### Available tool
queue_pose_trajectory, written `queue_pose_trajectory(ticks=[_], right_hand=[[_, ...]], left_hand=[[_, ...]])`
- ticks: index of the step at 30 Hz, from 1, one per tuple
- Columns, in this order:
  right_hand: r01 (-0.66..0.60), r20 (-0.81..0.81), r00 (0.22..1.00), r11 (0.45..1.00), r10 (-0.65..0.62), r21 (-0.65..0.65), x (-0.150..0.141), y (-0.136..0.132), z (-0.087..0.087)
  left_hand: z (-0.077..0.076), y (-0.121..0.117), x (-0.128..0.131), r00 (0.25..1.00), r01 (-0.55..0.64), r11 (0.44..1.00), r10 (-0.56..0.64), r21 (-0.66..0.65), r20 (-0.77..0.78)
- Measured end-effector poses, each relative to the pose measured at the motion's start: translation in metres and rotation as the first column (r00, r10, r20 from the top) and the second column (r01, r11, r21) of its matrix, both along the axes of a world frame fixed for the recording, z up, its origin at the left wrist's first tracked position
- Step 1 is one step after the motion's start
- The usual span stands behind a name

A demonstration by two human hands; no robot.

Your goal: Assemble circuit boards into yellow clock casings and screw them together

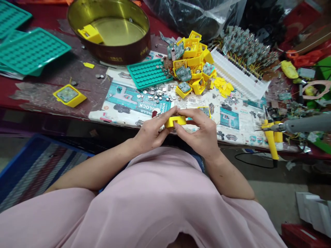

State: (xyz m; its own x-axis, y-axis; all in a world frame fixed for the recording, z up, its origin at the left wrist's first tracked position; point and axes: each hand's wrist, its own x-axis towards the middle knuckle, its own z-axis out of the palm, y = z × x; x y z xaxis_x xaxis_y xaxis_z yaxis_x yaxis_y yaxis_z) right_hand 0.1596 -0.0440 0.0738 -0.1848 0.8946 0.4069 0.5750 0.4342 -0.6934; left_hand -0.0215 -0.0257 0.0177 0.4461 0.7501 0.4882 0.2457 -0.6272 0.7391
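Note:
Between my two hands, just over the front edge of the bench, is a small yellow plastic case [178, 121] with a notch in its near side. My left hand [152, 132] pinches its left end with thumb and fingers. On the other end, my right hand [200, 131] grips it, thumb at the near face. Part of another yellow case with a circuit board [205, 111] lies behind my right fingers. Beyond the hands, silver button cells [157, 94] are scattered beside a heap of yellow cases [192, 62], some with circuit boards in them.
A round tin [108, 53] holding a yellow case stands at the back left, near green trays [33, 51]. Small yellow pieces [223, 86] lie by a white rack [238, 74] of wired boards. At right are a soldering iron [271, 141] and a grey tool [307, 124].

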Motion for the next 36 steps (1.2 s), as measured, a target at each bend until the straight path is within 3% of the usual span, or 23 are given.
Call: queue_pose_trajectory(ticks=[7, 11, 15, 17, 19, 20, 22, 23, 24, 25, 30, 33, 36], right_hand=[[0.046, -0.094, 0.995, 0.998, -0.042, 0.042, 0.001, -0.001, -0.017], [-0.062, -0.206, 0.978, 0.987, 0.03, -0.151, 0.012, 0.0, -0.024], [-0.213, -0.378, 0.923, 0.919, 0.077, -0.333, 0.014, -0.002, -0.031], [-0.196, -0.383, 0.921, 0.939, 0.077, -0.283, 0.012, -0.004, -0.034], [-0.139, -0.299, 0.95, 0.979, 0.09, -0.146, 0.012, -0.006, -0.036], [-0.114, -0.231, 0.968, 0.992, 0.097, -0.061, 0.013, -0.007, -0.036], [-0.086, -0.067, 0.993, 0.991, 0.093, 0.104, 0.014, -0.007, -0.035], [-0.08, 0.009, 0.997, 0.981, 0.08, 0.175, 0.014, -0.007, -0.035], [-0.078, 0.071, 0.995, 0.968, 0.063, 0.237, 0.013, -0.007, -0.035], [-0.077, 0.118, 0.992, 0.955, 0.045, 0.286, 0.012, -0.007, -0.035], [-0.113, 0.122, 0.989, 0.947, 0.079, 0.302, 0.006, -0.01, -0.039], [-0.118, 0.054, 0.993, 0.974, 0.109, 0.191, 0.008, -0.01, -0.038], [-0.214, -0.132, 0.97, 0.974, 0.203, -0.08, 0.013, -0.007, -0.034]], left_hand=[[0.003, 0.002, 0.0, 0.998, 0.004, 0.986, 0.007, 0.17, -0.063], [0.001, 0.009, -0.004, 1.0, 0.023, 0.952, -0.022, 0.306, -0.006], [-0.006, 0.013, -0.006, 0.993, 0.115, 0.921, -0.112, 0.372, -0.028], [-0.007, 0.011, -0.007, 0.985, 0.129, 0.953, -0.154, 0.275, 0.071], [-0.004, 0.008, -0.009, 0.96, 0.176, 0.984, -0.171, -0.004, 0.222], [-0.002, 0.006, -0.01, 0.939, 0.239, 0.953, -0.178, -0.187, 0.293], [0.004, 0.002, -0.009, 0.894, 0.386, 0.781, -0.184, -0.491, 0.409], [0.007, 0.001, -0.008, 0.874, 0.433, 0.698, -0.172, -0.57, 0.454], [0.009, 0.0, -0.005, 0.865, 0.447, 0.649, -0.139, -0.615, 0.482], [0.01, -0.001, -0.002, 0.865, 0.433, 0.637, -0.093, -0.638, 0.493], [0.011, -0.001, 0.008, 0.903, 0.259, 0.752, 0.033, -0.606, 0.428], [0.01, 0.0, 0.004, 0.918, 0.226, 0.751, 0.05, -0.62, 0.394], [0.008, 0.001, -0.002, 0.92, 0.233, 0.732, 0.046, -0.64, 0.388]])
